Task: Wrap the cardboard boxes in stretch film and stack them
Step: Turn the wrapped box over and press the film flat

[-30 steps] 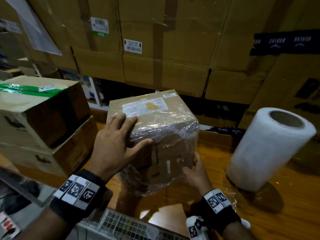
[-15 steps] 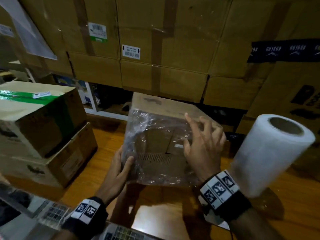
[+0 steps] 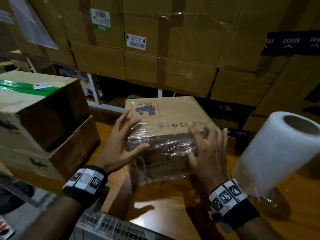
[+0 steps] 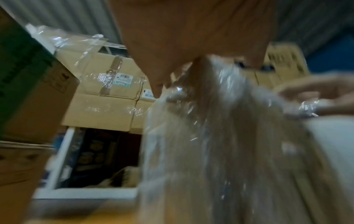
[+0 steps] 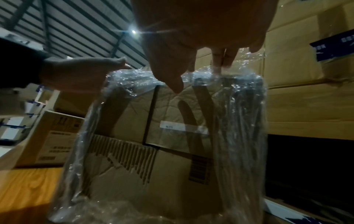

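Note:
A cardboard box (image 3: pixel 173 115) partly covered in crinkled stretch film sits on the wooden table (image 3: pixel 173 201), a red-framed label on its top face. My left hand (image 3: pixel 131 134) lies spread over its near-left top corner, thumb on the front face. My right hand (image 3: pixel 204 142) spreads over the near-right top edge, pressing the film. In the right wrist view the film-covered front of the box (image 5: pixel 172 144) fills the middle, with my right hand (image 5: pixel 193 50) above it and my left hand (image 5: pixel 80 72) at its left. The left wrist view is blurred; it shows the box (image 4: pixel 229 144).
A white roll of stretch film (image 3: pixel 277 153) stands tilted-looking at the right of the table. Two stacked boxes (image 3: pixel 38 118), the upper with green tape, stand at the left. A wall of large cartons (image 3: pixel 173 49) rises behind. A wire basket (image 3: pixel 110 226) sits at the near edge.
The box has been turned over twice, so a different face with a red-framed label now points up. Both hands have shifted to its top near edge.

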`<state>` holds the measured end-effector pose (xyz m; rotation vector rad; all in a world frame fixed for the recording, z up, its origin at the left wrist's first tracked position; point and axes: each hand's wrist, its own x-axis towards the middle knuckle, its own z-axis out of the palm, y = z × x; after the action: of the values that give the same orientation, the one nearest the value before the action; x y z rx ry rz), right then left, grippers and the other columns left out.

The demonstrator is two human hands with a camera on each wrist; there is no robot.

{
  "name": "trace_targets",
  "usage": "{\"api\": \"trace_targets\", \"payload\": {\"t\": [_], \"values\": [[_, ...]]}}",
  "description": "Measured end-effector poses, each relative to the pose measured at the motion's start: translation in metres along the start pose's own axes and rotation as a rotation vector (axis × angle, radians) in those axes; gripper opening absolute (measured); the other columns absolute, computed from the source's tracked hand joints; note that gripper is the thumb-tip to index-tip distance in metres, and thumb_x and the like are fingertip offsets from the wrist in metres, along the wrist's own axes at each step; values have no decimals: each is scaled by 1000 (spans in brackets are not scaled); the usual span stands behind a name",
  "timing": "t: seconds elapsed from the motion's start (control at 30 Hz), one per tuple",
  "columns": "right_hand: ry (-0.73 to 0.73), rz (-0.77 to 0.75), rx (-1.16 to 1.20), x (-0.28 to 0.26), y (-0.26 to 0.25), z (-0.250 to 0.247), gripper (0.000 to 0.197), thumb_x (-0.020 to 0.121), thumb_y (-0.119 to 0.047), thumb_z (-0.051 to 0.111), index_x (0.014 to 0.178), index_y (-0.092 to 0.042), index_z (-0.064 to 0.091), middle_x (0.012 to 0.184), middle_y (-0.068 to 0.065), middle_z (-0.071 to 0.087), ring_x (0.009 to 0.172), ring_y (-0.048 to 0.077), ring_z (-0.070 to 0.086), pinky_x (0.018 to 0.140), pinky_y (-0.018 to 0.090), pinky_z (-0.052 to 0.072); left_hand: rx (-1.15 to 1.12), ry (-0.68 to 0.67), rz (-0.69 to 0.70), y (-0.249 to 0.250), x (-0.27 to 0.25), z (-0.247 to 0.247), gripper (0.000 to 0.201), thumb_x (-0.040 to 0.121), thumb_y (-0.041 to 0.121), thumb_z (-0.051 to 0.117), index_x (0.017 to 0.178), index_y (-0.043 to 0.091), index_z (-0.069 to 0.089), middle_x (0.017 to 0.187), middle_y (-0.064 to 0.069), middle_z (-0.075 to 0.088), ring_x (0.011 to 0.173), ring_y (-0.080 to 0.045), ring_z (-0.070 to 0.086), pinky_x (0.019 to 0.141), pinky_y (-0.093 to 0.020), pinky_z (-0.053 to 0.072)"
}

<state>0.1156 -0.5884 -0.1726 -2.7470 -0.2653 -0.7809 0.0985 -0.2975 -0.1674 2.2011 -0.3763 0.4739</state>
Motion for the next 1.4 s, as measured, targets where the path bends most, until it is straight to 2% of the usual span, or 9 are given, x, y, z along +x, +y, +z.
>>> {"api": "trace_targets", "payload": {"t": [0.17,0.37,0.47,0.53,0.7,1.0,1.13,1.23,1.4], "values": [[-150,147,307,3,33,11,106,82,-32,84,160,-51,14,162,20,17,135,40,47,94,41,58,-152,1,-214,-9,-25,13,94,88,65,69,157,60,7,171,18,11,154,-16,27,115,-61,41],[-52,106,365,16,45,-12,99,82,-48,79,161,-49,19,141,11,39,124,29,48,89,36,52,-88,126,-152,5,-11,3,95,87,77,55,161,53,0,164,16,26,141,6,38,112,-45,47],[41,72,347,26,44,-33,94,82,-64,69,161,-48,21,122,8,42,113,24,46,90,41,49,65,183,-145,21,4,-8,93,90,78,39,164,42,-2,160,1,30,98,32,40,97,-35,41],[59,46,343,32,47,-39,92,81,-74,62,160,-49,23,115,5,41,107,23,45,90,41,48,126,167,-144,28,14,-11,93,91,77,34,165,37,-7,163,-5,25,89,21,38,95,-34,38],[-2,-30,298,41,53,-53,85,84,-73,64,158,-43,36,137,10,42,125,29,47,101,53,51,-37,114,13,24,29,-8,67,104,52,41,164,33,15,171,2,17,156,-5,17,125,-33,22],[-214,-540,-154,40,19,-30,78,108,-51,27,164,-4,2,172,17,-8,160,28,-9,128,54,12,73,39,-59,23,51,-9,46,102,58,36,146,45,39,138,2,37,132,-19,43,107,-43,41],[-308,-613,-6,12,31,-39,65,107,-45,37,160,-8,34,169,14,25,157,26,24,124,42,31,97,38,-56,22,61,-8,47,102,60,34,145,42,39,135,2,38,128,-18,44,103,-41,42],[-99,-628,62,28,18,-57,39,102,-36,50,129,-15,68,114,7,69,98,22,65,79,33,57,146,40,-26,18,64,-9,46,103,60,33,145,42,39,134,5,39,125,-16,45,101,-42,44],[-120,-516,-99,57,-12,-24,79,104,-48,37,163,0,15,171,21,9,160,30,7,128,49,18,164,51,8,14,60,-5,48,103,61,33,145,38,40,141,4,38,130,-16,44,104,-44,46]]}}
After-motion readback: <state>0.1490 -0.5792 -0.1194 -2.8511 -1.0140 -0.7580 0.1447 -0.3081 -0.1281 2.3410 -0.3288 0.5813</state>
